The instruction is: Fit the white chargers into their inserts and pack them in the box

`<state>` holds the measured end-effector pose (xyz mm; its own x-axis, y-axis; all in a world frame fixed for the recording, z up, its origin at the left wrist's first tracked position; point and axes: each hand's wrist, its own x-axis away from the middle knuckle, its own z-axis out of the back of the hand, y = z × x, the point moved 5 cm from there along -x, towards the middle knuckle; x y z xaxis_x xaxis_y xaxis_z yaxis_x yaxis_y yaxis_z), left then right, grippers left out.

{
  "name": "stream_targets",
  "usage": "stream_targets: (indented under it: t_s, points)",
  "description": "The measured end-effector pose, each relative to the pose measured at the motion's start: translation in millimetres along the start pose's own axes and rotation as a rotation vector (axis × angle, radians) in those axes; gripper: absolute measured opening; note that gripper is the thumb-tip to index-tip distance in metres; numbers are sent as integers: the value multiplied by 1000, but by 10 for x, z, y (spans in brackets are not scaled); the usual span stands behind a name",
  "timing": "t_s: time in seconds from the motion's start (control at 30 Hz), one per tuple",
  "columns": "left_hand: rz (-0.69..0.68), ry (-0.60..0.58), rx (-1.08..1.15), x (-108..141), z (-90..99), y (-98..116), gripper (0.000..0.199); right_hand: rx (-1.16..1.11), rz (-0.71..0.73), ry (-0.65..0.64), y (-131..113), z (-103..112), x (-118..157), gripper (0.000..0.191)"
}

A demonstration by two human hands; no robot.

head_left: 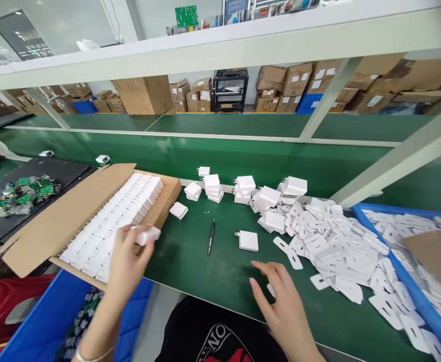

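Observation:
My left hand (130,256) grips a white charger block (147,235) between thumb and fingers, over the right edge of a cardboard box (170,193) filled with rows of white blocks. My right hand (279,296) hangs over the green table's front edge, fingers apart, holding nothing. A small white piece shows partly behind its fingers. Just beyond it lies a charger block with prongs (248,241). Black tweezers (210,239) lie between my hands. Several white blocks are stacked along the back, and a heap of flat white plates (333,241) spreads at the right.
A blue bin (412,284) of white plates borders the right side. Green circuit boards (28,193) lie on a black mat at the far left. Below left are a blue bin (35,327) and a red stool (7,306). A slanted post (397,156) and an overhead shelf (213,63) frame the table.

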<state>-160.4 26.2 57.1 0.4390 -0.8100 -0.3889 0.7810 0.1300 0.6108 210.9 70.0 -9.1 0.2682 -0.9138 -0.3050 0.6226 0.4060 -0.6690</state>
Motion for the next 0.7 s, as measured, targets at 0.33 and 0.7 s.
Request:
stream_targets:
  t_s: [0.33, 0.7]
  points:
    - [-205, -368, -801, -340, -32, -851, 47, 299, 202, -86, 557, 291, 165, 43]
    - [-507, -132, -826, -1271, -454, 574, 43, 241, 135, 11, 667, 204, 147, 22]
